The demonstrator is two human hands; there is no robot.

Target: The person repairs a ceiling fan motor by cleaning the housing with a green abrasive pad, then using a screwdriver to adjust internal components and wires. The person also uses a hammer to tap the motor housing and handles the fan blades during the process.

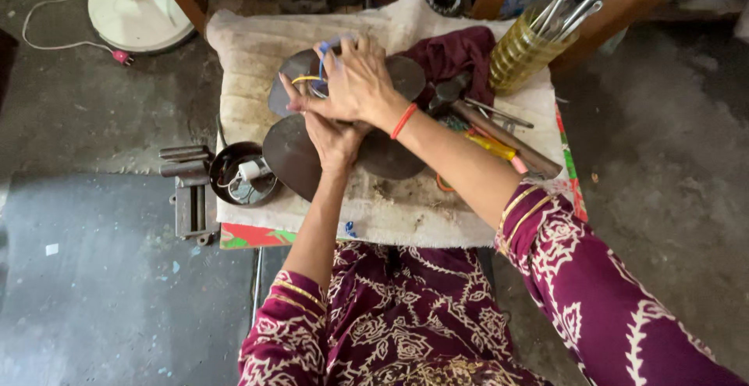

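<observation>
My left hand (334, 138) lies under my right, its fingers pressed against the dark metal blades (292, 152) on the cloth-covered tabletop (390, 210). My right hand (355, 81) sits over it, fingers curled around blue and yellow wires (321, 62). Left of the blades sits a black bowl (242, 174); beyond, a jar of tools (521, 54).
</observation>
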